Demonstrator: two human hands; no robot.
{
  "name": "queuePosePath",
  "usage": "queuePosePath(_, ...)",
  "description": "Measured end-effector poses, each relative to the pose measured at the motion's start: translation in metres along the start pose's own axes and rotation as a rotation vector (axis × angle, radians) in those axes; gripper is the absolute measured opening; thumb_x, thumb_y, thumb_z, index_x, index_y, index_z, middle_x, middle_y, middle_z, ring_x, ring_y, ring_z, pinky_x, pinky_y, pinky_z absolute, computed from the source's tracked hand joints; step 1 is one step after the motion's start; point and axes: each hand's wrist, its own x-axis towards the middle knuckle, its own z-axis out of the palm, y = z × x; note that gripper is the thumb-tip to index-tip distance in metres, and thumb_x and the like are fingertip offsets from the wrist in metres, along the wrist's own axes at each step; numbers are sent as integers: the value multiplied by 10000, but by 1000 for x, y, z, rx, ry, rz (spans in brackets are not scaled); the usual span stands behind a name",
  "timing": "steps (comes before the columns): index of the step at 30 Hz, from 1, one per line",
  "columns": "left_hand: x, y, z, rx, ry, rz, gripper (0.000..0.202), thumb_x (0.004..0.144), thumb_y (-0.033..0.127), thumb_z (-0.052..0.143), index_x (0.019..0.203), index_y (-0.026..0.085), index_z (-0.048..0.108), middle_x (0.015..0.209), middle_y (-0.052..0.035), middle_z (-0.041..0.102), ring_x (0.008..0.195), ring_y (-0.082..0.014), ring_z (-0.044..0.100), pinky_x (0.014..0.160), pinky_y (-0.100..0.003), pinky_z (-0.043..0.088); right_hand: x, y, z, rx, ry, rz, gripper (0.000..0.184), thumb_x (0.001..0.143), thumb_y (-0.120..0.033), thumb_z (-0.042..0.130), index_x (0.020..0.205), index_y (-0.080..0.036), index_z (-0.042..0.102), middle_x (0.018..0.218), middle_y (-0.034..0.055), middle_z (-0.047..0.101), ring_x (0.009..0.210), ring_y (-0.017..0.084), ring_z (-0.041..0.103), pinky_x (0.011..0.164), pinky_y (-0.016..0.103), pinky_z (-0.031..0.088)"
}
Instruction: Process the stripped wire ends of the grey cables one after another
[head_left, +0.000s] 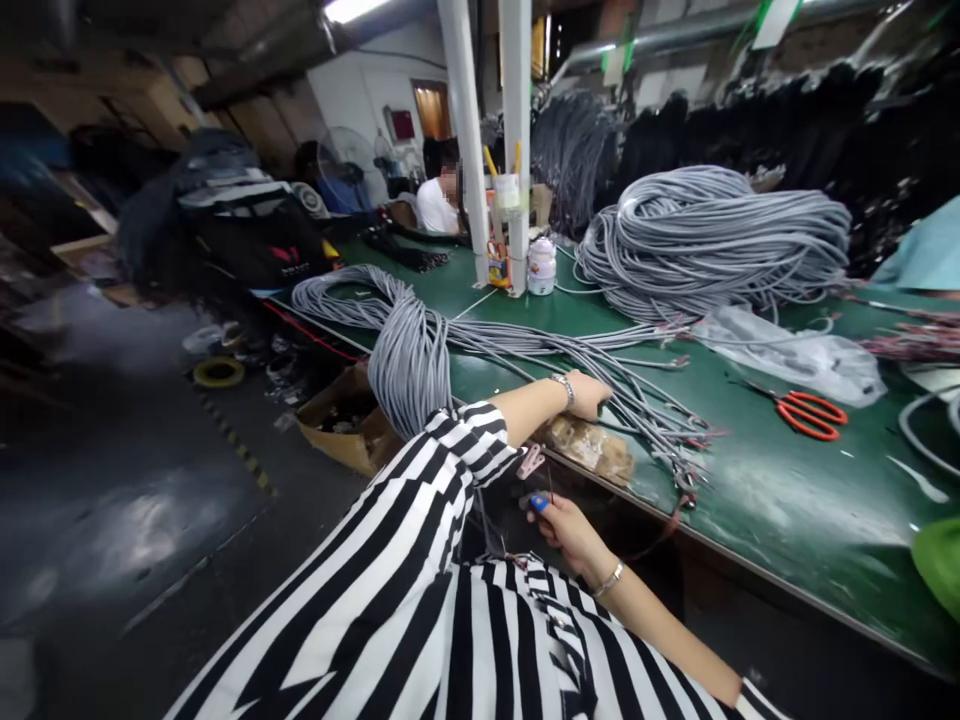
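Observation:
My left hand (586,393), with a watch at the wrist, lies closed over a bundle of grey cables (420,350) that runs across the green table (780,500) and hangs over its near edge. My right hand (568,528), with blue nails and a bracelet, is below the table edge near my lap, its fingers pinched on a thin dark wire (491,530). A small pink clip (530,461) sits between the two hands. A brownish plastic bag (592,447) lies at the table edge under my left wrist.
A big coil of grey cable (712,240) fills the far table. Orange-handled scissors (811,413) and a clear plastic bag (795,355) lie to the right. Two white posts (516,140), a bottle (541,266) and a seated person (439,205) are at the back. A cardboard box (341,420) stands on the floor.

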Motion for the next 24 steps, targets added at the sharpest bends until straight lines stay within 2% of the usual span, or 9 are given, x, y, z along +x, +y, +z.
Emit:
queuePosePath(5,-4,0,-8,-26,114,15,131,667,-8,686,724,107,661,791,-34,650,754,-142,627,690,-225,399,-3,1,1,-70,-20,4,492,585,-588,763,734,-165,558,599,-33,530,419,24,246,405,207,74)
queuePosePath(9,2,-12,-48,-54,370,-28,254,860,39,489,1060,94,636,1101,-145,616,959,-191,594,838,-260,417,-3,3,2,-111,-1,12,450,623,-541,731,764,-151,558,653,-22,572,423,17,275,403,201,105)
queuePosePath(11,4,-17,-72,-79,470,-64,290,924,104,392,1121,83,604,1074,-143,617,951,-199,575,849,-293,422,-3,3,3,-118,0,19,409,657,-506,712,783,-143,569,661,-21,577,428,17,284,403,198,118)
queuePosePath(12,4,-19,-82,-112,470,-62,269,928,143,409,1083,90,622,980,-106,635,877,-188,572,805,-289,428,-3,3,4,-120,-5,21,387,675,-486,705,796,-141,577,664,-20,579,429,18,287,403,197,122)
queuePosePath(13,1,-19,-90,-131,386,-47,226,912,177,460,1010,95,647,865,-67,634,791,-173,558,750,-280,427,-3,3,5,-123,-11,22,364,694,-467,698,808,-140,586,666,-20,581,429,19,287,402,197,126)
queuePosePath(15,-9,-17,-100,-128,109,38,162,848,234,578,840,104,674,678,-4,581,656,-140,500,661,-259,399,-3,2,7,-138,-21,22,327,723,-438,693,814,-141,593,661,-22,582,427,21,286,400,198,131)
queuePosePath(17,-29,-12,-103,-148,-57,154,175,816,275,622,793,110,677,630,19,558,607,-115,466,624,-242,377,-3,3,9,-156,-24,22,304,744,-423,691,802,-140,594,653,-21,583,424,22,286,400,198,132)
queuePosePath(21,-92,-5,-97,-326,84,275,261,903,350,527,929,124,656,651,13,585,560,-97,483,593,-223,388,-3,4,9,-197,-36,13,267,784,-396,669,813,-138,611,664,-11,597,428,25,283,406,200,135)
queuePosePath(24,-152,0,-81,-285,88,376,252,915,367,541,919,139,650,731,-26,647,620,-117,565,630,-225,429,-2,6,6,-267,-56,-20,243,784,-376,672,775,-141,610,652,-4,598,445,37,302,424,202,182)
